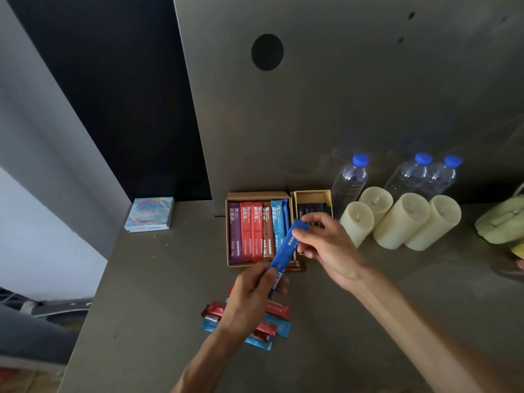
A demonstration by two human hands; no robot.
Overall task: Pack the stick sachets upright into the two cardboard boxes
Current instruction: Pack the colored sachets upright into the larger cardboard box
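Blue sachet (285, 252) slants toward the wide box (256, 195) at the counter (170, 279)'s back edge; right hand (329, 245) pinches its top, left hand (251, 293) grips its bottom.

Found larger box (255, 196) packed with coloured sachets (256, 231), purple, red, brown, blue; smaller box (312, 193) just beside it holding dark sachets (310, 209). Saw blue sachet (286, 248) tilted above their near edges, loose sachets (279, 309) heaped nearer.
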